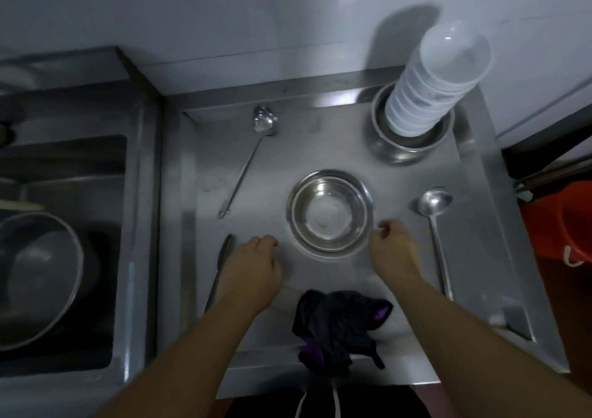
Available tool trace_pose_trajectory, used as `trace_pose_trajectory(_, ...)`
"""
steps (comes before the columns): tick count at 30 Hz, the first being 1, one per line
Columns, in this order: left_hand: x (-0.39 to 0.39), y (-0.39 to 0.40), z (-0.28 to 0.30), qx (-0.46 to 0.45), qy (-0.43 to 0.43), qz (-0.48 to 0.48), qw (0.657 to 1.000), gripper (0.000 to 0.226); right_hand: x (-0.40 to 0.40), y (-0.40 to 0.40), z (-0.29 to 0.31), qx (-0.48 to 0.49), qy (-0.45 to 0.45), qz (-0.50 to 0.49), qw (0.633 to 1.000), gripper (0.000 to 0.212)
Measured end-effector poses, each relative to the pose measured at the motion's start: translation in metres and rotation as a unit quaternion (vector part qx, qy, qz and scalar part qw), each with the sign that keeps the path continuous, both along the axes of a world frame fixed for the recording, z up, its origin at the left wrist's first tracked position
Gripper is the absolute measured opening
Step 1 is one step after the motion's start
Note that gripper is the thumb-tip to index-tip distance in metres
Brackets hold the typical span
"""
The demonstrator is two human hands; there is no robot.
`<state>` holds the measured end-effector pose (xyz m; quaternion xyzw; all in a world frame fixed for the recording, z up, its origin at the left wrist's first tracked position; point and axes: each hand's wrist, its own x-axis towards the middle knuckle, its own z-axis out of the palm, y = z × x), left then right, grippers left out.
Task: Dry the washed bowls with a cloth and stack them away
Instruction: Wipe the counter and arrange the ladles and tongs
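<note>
While your hands sit on the steel counter, the steel bowl lies upright between them, slightly farther from you than either hand. It looks like two nested bowls, but blur makes that hard to confirm. Your left hand is just left of the bowl's near rim, fingers loosely curled, holding nothing, not touching the bowl. Your right hand is just right of the rim, fingers also loosely curled and empty; whether the knuckles touch the rim I can't tell. Dark cloth with purple patches lies bunched at the near counter edge, between your forearms, apart from both hands and the bowl. Stack of white bowls, upside down, stands in a larger steel bowl at the far right corner, well apart from your hands. Ladle lies just right of your right hand, handle toward you. Second ladle lies far left of the bowl. Dark-handled utensil lies just left of your left hand. Sink on the left holds a large metal basin. Orange bucket at the right edge.
</note>
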<state>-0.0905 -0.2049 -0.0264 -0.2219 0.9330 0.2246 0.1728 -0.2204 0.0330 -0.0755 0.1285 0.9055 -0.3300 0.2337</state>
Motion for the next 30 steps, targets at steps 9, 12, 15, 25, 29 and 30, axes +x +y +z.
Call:
trace_pose_trajectory(9, 0.019, -0.118, -0.009, -0.058, -0.009, 0.029, 0.998, 0.033, -0.019, -0.234, -0.008, -0.071, -0.045, 0.107, 0.991, 0.025)
trace_pose_trajectory(12, 0.023, -0.147, -0.013, -0.067, -0.002, 0.034, 0.997, 0.035, -0.029, -0.277, -0.019, -0.056, -0.07, 0.099, 0.991, 0.028)
trace_pose_trajectory(15, 0.026, -0.164, -0.019, -0.064, 0.002, 0.044, 0.997, 0.036, -0.04, -0.303, -0.03, -0.043, -0.083, 0.094, 0.991, 0.034)
trace_pose_trajectory(25, 0.049, -0.178, -0.031, -0.018, -0.01, 0.061, 0.998, 0.034, -0.055, -0.341, -0.045, -0.015, -0.075, 0.021, 0.997, 0.024)
trace_pose_trajectory(29, 0.057, -0.175, -0.032, -0.012, -0.008, 0.064, 0.998, 0.033, -0.055, -0.333, -0.041, -0.057, -0.079, -0.035, 0.995, 0.02)
trace_pose_trajectory(30, 0.058, -0.175, -0.032, -0.009, -0.01, 0.064, 0.998, 0.034, -0.055, -0.329, -0.04, -0.084, -0.085, -0.059, 0.991, 0.016)
